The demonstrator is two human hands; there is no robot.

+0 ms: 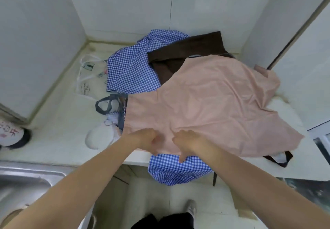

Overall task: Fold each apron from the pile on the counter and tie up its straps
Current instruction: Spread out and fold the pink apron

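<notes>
Nearest item: two bare forearms reaching in from the lower edge, ending in the left hand [149, 140] and the right hand [185, 142], set close together at the near hem of the top cloth.

Pale, glossy stone worktop [59, 119]: fills the corner between white tiled walls and carries the whole pile.

Large peach-pink fabric apron [214, 100]: spread wrinkled over the pile's right and near side, its far edge draped toward the right wall. Both hands grasp its near edge, fingers curled into the cloth and thumbs pointing down. Not yet folded; no strap of it is clearly visible.

Blue-and-white gingham apron [130, 71]: bunched at the back left. More of the same check hangs over the worktop's front edge below the hands; whether this is the same piece cannot be told.

Dark brown cloth apron [187, 50]: at the back, partly under the pink one.

Grey strap loop [107, 106]: lying left of the pink apron.

Step in hand, as judged: taking up and squaring the first apron. The next move calls for drawing it clear of the pile, flattening it, then locating its straps before folding.
</notes>
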